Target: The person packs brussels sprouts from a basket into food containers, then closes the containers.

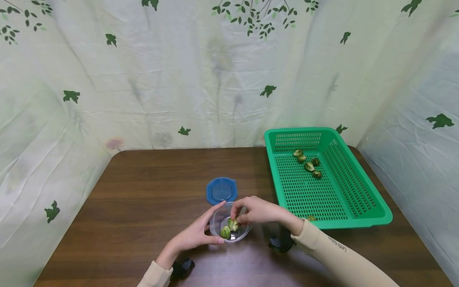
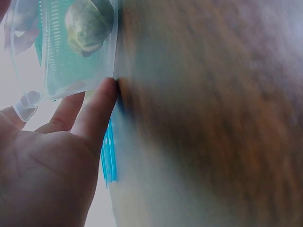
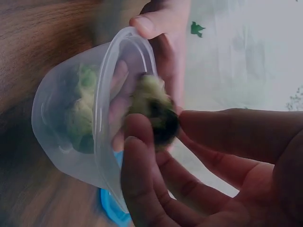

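- Right wrist cam: I see R hand [image 1: 256, 210] pinching a sprout [image 3: 154, 113] at mouth of clear tub [image 3: 54, 123].
- Head cam: L hand [image 1: 196, 234], 8 o'clk of tub, grips it btw thumb & fingers; green basket [image 1: 358, 222] at 2.
- Prob step: putting sprout in. Next calls for a low release, IMO.

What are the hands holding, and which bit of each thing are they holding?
The right hand pinches a sprout by its sides. The left hand holds the tub by its side and rim.
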### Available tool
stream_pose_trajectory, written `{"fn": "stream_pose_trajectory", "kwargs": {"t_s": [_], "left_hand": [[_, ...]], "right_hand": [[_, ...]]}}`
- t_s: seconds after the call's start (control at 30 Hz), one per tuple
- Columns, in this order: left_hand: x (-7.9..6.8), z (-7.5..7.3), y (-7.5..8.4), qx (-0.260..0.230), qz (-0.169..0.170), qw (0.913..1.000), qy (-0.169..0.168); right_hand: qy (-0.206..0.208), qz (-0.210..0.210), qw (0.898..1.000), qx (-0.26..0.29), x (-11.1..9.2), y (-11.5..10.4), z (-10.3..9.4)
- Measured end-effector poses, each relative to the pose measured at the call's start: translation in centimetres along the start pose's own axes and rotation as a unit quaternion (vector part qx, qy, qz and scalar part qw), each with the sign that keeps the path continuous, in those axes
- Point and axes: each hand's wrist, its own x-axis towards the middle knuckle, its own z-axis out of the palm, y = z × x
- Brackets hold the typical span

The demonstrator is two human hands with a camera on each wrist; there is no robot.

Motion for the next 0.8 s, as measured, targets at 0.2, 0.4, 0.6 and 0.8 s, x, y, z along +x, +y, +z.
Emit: {"fn": "stream_pose_trajectory", "kwargs": {"t_s": [0.2,0.4,0.6,0.8], "left_hand": [[0.0,0.0,0.0,-0.004,0.005,1.0,-0.002],[0.0,0.1,0.1,-0.008,0.004,1.0,-0.003],[0.0,0.1,0.1,-0.01,0.014,0.9999,-0.002],[0.0,0.1,0.0,-0.004,0.032,0.9995,0.001]], "right_hand": [[-0.008,0.012,1.0,-0.001,0.0,0.1,0.0],[-0.004,0.006,1.0,0.017,-0.2,0.2,-0.2],[0.013,-0.006,0.998,0.056,-0.9,0.0,-1.0],[0.039,-0.017,0.995,0.091,-1.9,-0.2,-2.5]]}}
